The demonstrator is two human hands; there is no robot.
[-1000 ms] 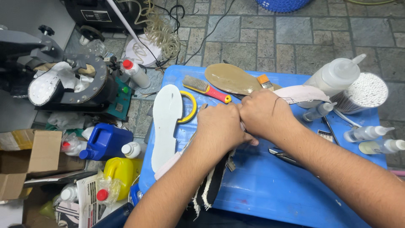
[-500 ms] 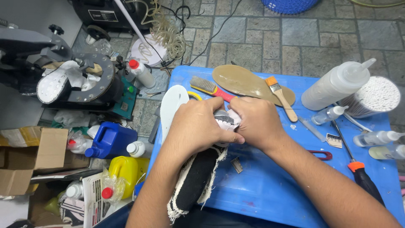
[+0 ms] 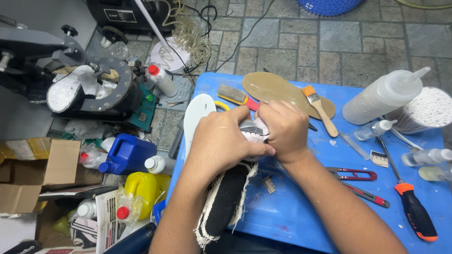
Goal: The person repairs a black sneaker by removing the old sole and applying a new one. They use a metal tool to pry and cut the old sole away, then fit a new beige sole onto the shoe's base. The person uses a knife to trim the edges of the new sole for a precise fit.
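Observation:
Both my hands grip a shoe upper, black inside with a frayed white edge, over a blue plastic table. My left hand wraps its toe end from the left. My right hand presses on the grey and white toe part from the right. A white insole lies just left of my hands. A tan sole lies beyond them.
On the table: a brush with a red handle, a small paintbrush, a white squeeze bottle, a tub of cotton swabs, small dropper bottles, red snips, a screwdriver. Left on the floor: a machine, blue and yellow jugs, cardboard boxes.
My hands have drawn closer to me and shifted left with the shoe upper, now turned so its black inside shows. The camera has moved nearer the table.

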